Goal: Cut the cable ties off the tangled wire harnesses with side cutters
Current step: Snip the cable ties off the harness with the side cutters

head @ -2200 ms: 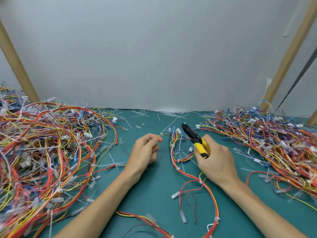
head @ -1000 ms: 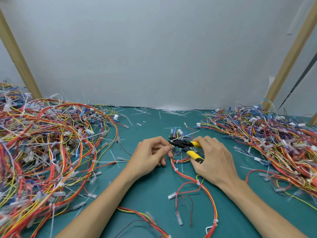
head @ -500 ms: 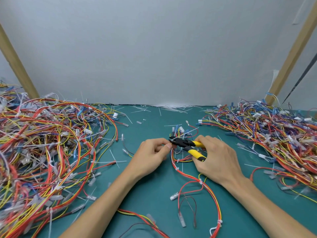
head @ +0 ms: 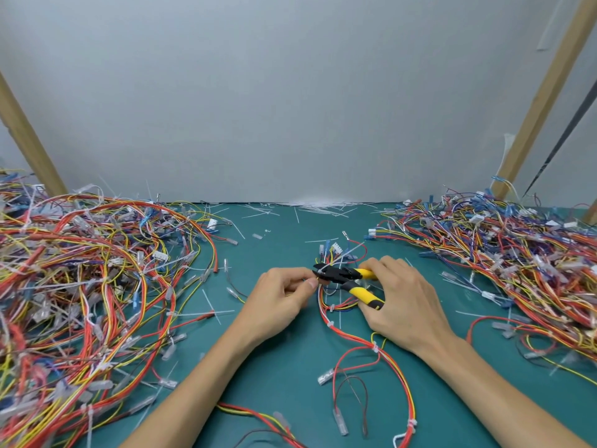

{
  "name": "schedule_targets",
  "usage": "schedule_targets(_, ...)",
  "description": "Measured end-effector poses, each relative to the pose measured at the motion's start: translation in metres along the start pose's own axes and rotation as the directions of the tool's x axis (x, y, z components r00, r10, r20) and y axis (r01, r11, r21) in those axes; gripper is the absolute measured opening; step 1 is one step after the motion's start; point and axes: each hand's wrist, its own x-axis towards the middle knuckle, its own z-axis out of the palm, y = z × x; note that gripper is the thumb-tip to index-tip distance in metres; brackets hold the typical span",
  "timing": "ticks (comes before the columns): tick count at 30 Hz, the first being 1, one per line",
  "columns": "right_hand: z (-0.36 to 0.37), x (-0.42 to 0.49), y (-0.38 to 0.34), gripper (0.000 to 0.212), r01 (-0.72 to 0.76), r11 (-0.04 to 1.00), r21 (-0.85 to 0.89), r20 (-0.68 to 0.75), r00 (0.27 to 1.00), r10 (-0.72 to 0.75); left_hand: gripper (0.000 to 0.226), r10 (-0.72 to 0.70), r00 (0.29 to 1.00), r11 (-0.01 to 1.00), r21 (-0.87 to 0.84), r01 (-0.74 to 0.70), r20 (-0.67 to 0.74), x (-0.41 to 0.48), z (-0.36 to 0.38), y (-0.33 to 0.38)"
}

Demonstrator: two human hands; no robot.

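Observation:
My right hand grips yellow-handled side cutters, black jaws pointing left. The jaws sit at a white cable tie on the small wire harness lying between my hands on the green mat. My left hand pinches the harness wires right beside the jaw tips. The harness is red, orange and yellow, with several white ties along it, and it trails toward me. The handles look slightly spread.
A large tangled heap of harnesses fills the left side, another heap the right. Cut white tie scraps lie along the back wall. Wooden posts lean at both back corners. Loose wires lie near the front edge.
My right hand swung the cutters down from pointing away to pointing left at the harness. My left hand moved right and took hold of the wires at the jaws.

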Motion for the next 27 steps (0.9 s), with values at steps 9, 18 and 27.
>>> schedule_targets(9, -0.0014, -0.0017, -0.0007, 0.028, 0.002, 1.0, -0.003, -0.033, 0.999, -0.002, 0.022, -0.009, 1.0, 1.0, -0.01, 0.009, -0.006, -0.0002, 0.0004, -0.0015)
schedule_targets(18, -0.0006, -0.0008, -0.0006, 0.023, -0.026, 1.0, 0.004, 0.024, 0.999, 0.026, 0.021, -0.021, 1.0, 1.0, -0.009, 0.021, 0.004, -0.0003, 0.0005, -0.0011)
schedule_targets(27, -0.0007, -0.0011, 0.0003, 0.033, -0.003, 1.0, 0.022, -0.057, 0.998, 0.005, 0.024, -0.015, 1.0, 1.0, -0.018, 0.014, -0.013, -0.0006, 0.0008, -0.0006)
